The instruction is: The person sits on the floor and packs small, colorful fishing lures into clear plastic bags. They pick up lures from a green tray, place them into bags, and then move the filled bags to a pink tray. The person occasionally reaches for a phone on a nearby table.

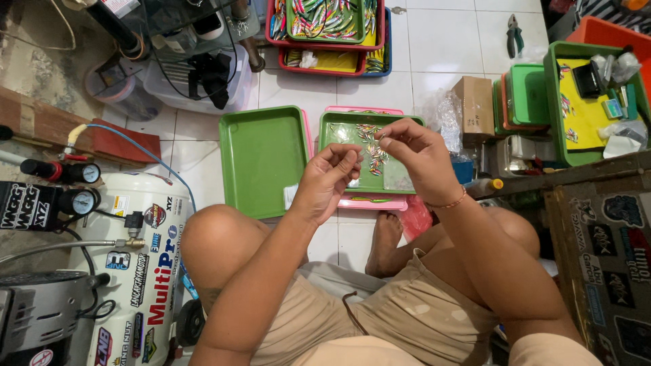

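Note:
Both hands are raised together above a green tray that holds several small colourful fishing lures. My left hand has its fingers curled and pinched near my right hand, whose fingertips also pinch together. Something very small seems to be held between them, too small to make out. An empty green tray lies just left of the lure tray. My bare knees and a foot sit below the hands.
A white air compressor tank with gauges stands at the left. Stacked trays of lures lie at the top. More green trays, a cardboard box and pliers are at the right, beside a dark stickered case.

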